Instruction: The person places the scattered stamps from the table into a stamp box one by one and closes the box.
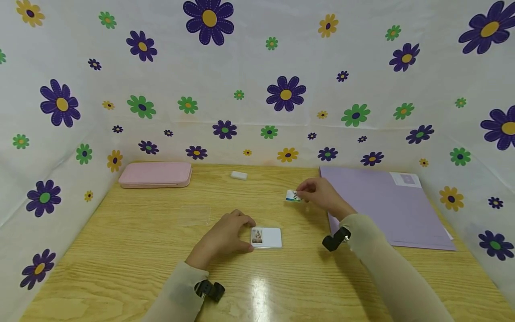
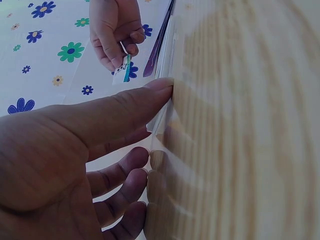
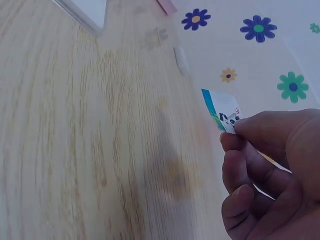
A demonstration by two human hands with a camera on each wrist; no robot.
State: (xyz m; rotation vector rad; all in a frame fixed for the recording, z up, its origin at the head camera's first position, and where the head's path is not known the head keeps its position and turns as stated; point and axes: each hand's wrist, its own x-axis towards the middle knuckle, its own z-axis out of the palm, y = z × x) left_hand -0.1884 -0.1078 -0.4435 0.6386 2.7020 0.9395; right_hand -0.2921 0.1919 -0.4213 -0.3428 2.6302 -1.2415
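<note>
**Work partway: one picture in place, printed piece in hand**

We judge the work to be partway along. On the white case (image 1: 272, 238), which lies flat on the table (image 1: 132, 259) near the middle, a small picture (image 1: 257, 235) covers the left end; the right part is blank. The printed piece (image 1: 291, 196) is not on the case. It is raised beyond the case and to its right, left of the purple folder (image 1: 378, 203).

Grip, right hand (image 1: 322, 194): we pinch the printed piece by one end between thumb and forefinger, with the gap closed to its thickness.

Grip, left hand (image 1: 227, 230): we hold the case's left end, thumb at the near corner, forefinger at the far one, the gap about as wide as the case. We cannot tell how firmly it presses.
</note>
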